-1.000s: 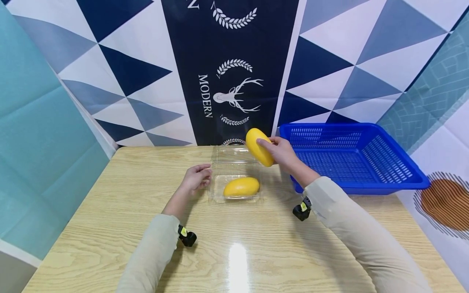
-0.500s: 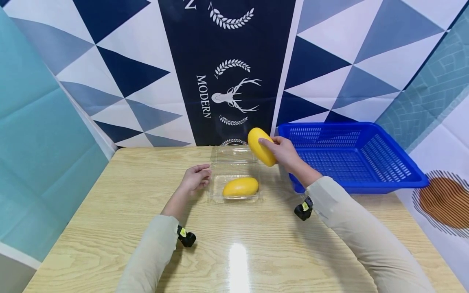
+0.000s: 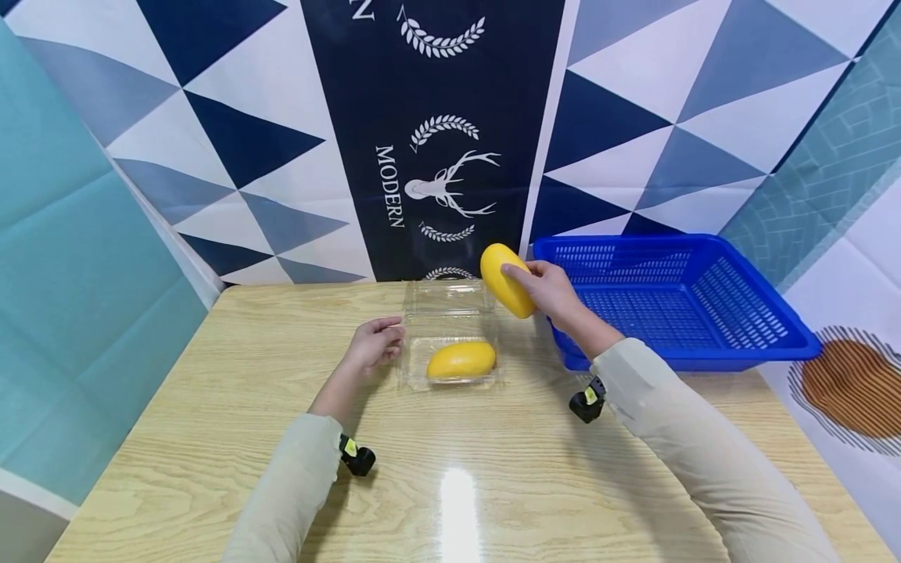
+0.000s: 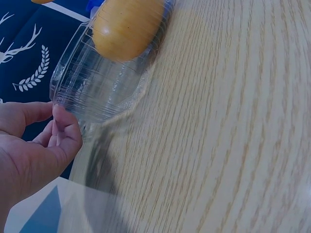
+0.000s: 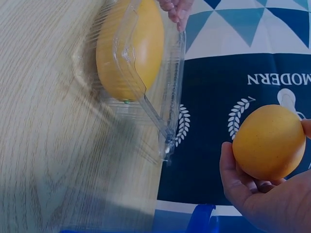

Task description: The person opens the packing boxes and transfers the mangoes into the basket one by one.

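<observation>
Blue, navy and white triangles are covering the backdrop (image 3: 274, 102), which is rising behind everything, its dark central band carrying a stag's head and the word "MODERN". In front of it, the pale wood-grain table (image 3: 211, 469) is stretching across the scene and catching a bright reflection. A blue perforated basket (image 3: 669, 364) is sitting at the table's far right. The clear plastic container (image 3: 415, 363) is lying open near the back edge, its lid standing behind the base. The right hand (image 3: 552, 291) is gripping one fruit between thumb and fingers, while the left hand (image 3: 375, 344) is pinching the container's left edge. The held yellow mango (image 3: 505, 280) is hanging in the air between container and basket; the other mango (image 3: 461, 360) is resting inside the base. Small black cameras (image 3: 362, 460) are sitting at both wrists.
</observation>
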